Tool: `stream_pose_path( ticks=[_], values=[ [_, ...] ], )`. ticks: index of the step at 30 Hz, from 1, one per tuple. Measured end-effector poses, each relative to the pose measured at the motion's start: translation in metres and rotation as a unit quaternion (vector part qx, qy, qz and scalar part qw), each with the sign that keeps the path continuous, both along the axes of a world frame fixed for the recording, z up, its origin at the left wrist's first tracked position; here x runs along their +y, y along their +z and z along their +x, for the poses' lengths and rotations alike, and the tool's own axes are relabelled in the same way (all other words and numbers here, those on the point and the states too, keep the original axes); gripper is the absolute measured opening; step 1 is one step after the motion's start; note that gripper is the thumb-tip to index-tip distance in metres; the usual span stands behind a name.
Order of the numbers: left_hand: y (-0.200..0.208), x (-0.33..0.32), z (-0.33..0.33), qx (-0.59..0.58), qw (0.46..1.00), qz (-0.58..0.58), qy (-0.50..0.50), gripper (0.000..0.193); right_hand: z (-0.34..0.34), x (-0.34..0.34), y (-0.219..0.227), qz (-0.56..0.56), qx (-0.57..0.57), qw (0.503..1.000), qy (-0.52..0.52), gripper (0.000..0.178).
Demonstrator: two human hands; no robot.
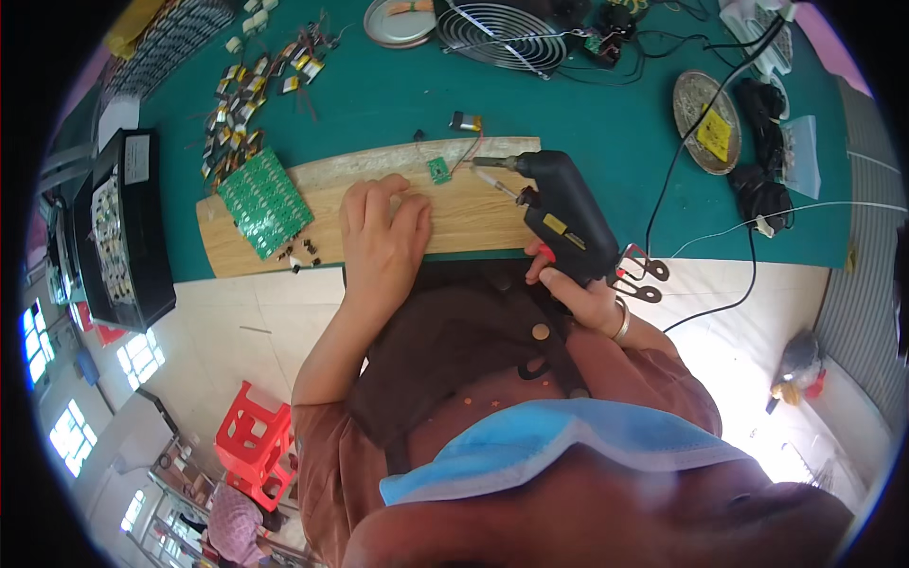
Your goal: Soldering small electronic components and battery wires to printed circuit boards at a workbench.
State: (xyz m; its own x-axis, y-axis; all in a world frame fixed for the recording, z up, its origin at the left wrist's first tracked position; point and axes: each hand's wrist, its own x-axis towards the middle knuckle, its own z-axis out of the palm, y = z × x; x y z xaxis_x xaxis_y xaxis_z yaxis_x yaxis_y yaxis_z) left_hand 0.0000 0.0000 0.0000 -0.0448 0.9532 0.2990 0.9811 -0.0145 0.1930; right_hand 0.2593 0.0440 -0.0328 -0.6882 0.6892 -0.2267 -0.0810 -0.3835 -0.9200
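Black in colour, a soldering gun (574, 204) was gripped by its handle in the right hand (576, 295), fingers wrapped around it, its tip pointed left near a small green circuit (438, 170). The circuit was laid on the plank (473, 216), with a battery (466, 121) just beyond, on the green tabletop (597, 114). The left hand (383, 232) was placed over the plank, fingers bent; whether anything was pinched could not be told. Farther left, a green panel (265, 202) was set.

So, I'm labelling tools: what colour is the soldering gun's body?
Black; the soldering gun shows best in the head view.
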Motion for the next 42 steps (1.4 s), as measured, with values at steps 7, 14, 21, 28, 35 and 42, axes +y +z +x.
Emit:
stream_pose_path(
  ticks=[7, 14, 21, 28, 35, 42],
  values=[
    [-0.027, 0.014, 0.009, -0.136, 0.986, 0.093, -0.026, 0.020, 0.011, 0.006, 0.012, 0.025, -0.070, 0.997, -0.034, 0.023],
    [-0.035, 0.023, 0.010, -0.160, 0.981, 0.107, 0.008, 0.018, 0.006, 0.002, 0.001, 0.055, -0.115, 0.990, -0.057, 0.030],
    [-0.033, 0.023, 0.009, -0.208, 0.974, 0.090, 0.009, 0.018, 0.002, 0.004, 0.004, 0.046, -0.119, 0.990, -0.060, 0.031],
    [-0.032, 0.023, 0.007, -0.238, 0.968, 0.080, 0.003, 0.017, 0.006, 0.010, 0.002, 0.057, -0.133, 0.989, -0.028, 0.030],
    [-0.035, 0.021, 0.011, -0.193, 0.977, 0.094, 0.021, 0.017, 0.006, 0.014, 0.008, 0.118, -0.160, 0.980, 0.002, 0.036],
    [-0.036, 0.023, 0.013, -0.154, 0.984, 0.087, 0.022, 0.021, 0.003, 0.009, 0.004, 0.130, -0.151, 0.979, -0.039, 0.041]
  ],
)
